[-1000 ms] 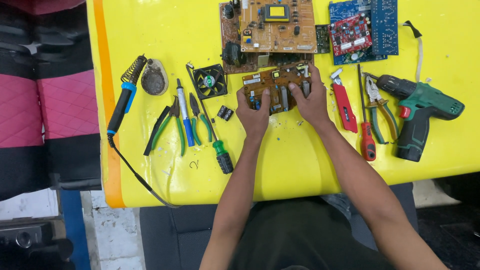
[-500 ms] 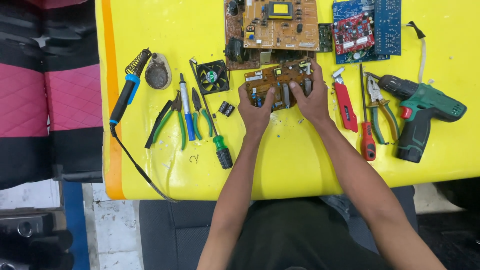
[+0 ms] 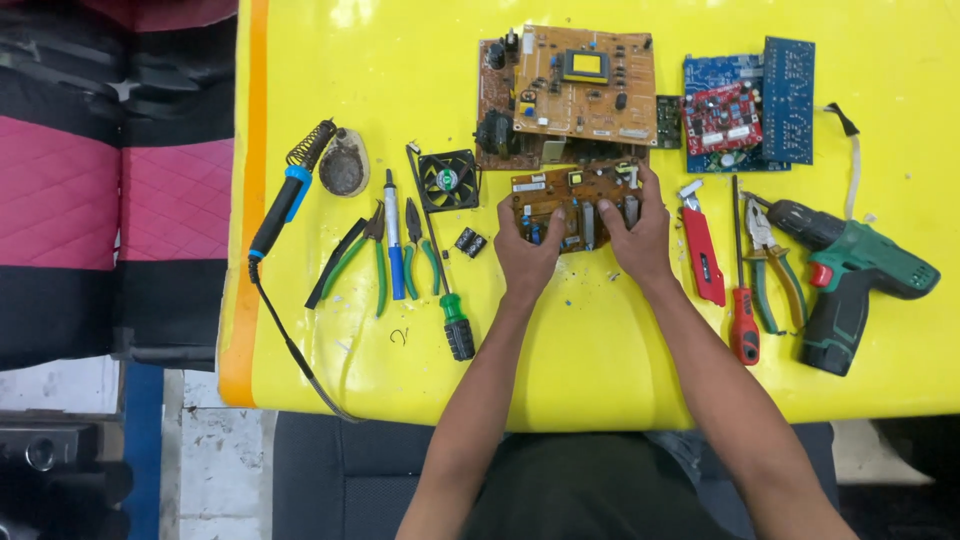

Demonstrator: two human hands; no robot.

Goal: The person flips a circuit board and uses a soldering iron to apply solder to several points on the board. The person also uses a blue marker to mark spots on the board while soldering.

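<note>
We are gripping the small brown circuit board at both ends, left hand and right hand each closed on an edge, as it is lying on the yellow table just below the larger tan board. We are judging that fingers should be staying on bare edges, clear of components, keeping it level, with the red utility knife lying close beside the right hand.

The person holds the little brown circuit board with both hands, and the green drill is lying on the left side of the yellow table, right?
Not quite. The head view shows the green drill on the right side of the yellow table. Both the left hand and right hand do hold the brown circuit board.
</note>
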